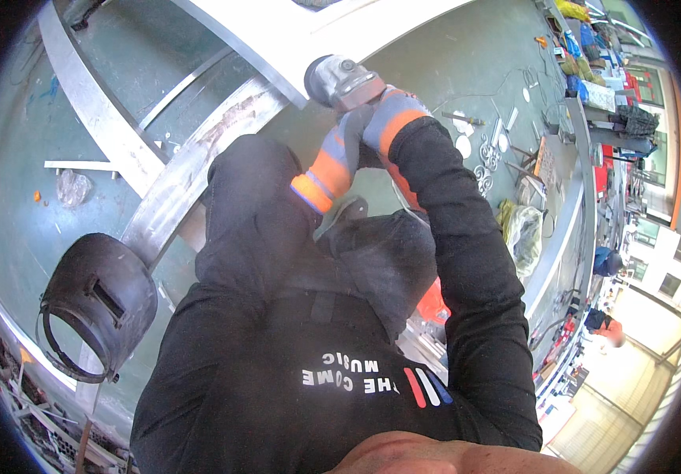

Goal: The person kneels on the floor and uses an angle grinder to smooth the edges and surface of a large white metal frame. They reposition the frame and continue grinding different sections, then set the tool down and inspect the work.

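Ahead of both hands: angle grinder [347,81], its head at the near corner of a glaring white panel [277,24]; contact between disc and panel cannot be told.
Left glove [337,156]: curled closed on the grinder, lower and nearer the body; fingers mostly hidden.
Right glove [398,120]: wrapped closed just behind the grinder head; grip force not readable.
Grinding progress: judged in hand at the panel corner. No sparks seen; glare hides the surface finish, so the share done or left cannot be told.
Left of hands: flat steel beam [212,144] running beneath the panel, likely limiting leftward footing; second long beam [99,103] farther out.
Left, toward the body: black welding helmet [103,304], well apart, off the face.
Right of hands: scroll ornaments [486,164], white disc [464,146] and metal strips [498,130] on the floor, none between hands and panel.
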`<state>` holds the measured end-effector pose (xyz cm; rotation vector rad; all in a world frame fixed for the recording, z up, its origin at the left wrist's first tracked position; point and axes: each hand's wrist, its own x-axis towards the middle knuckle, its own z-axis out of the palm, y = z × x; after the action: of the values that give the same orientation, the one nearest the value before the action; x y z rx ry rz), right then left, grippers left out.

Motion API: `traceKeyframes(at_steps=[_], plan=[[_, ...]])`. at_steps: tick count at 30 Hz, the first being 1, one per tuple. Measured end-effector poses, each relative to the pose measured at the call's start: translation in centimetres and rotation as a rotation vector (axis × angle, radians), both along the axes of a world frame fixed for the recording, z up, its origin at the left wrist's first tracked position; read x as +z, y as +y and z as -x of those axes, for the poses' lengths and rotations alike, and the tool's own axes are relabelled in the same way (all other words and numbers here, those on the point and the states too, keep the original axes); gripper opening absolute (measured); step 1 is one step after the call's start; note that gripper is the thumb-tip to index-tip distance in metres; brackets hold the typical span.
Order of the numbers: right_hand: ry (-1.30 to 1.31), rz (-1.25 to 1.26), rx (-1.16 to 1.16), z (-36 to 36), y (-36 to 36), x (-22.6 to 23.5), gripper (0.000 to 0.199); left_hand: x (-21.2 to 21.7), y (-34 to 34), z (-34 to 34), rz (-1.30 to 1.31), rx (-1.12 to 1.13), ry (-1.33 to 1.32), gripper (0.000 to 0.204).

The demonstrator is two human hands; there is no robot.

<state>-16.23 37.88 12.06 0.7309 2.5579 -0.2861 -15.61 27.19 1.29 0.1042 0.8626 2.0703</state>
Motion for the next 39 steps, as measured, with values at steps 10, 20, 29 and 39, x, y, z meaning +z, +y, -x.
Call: traceKeyframes(at_steps=[10, 20, 29, 39], plan=[[0.019, 0.011, 0.051, 0.1, 0.1, -0.2, 0.045, -1.0, 0.3, -0.1, 0.034, 0.059, 0.204, 0.048], [0.089, -0.023, 0.004, -0.6, 0.4, -1.2, 0.046, 0.8, -0.6, -0.5, -0.046, -0.033, 0.032, 0.045], [0.059, -0.02, -0.017, -0.5, -0.1, 0.0, 0.045, 0.6, -0.4, -0.3, -0.019, -0.024, 0.037, 0.048], [0.106, -0.029, -0.073, 0.5, -0.3, -0.3, 0.045, 0.1, -0.1, 0.8, 0.05, -0.019, 0.013, 0.055]])
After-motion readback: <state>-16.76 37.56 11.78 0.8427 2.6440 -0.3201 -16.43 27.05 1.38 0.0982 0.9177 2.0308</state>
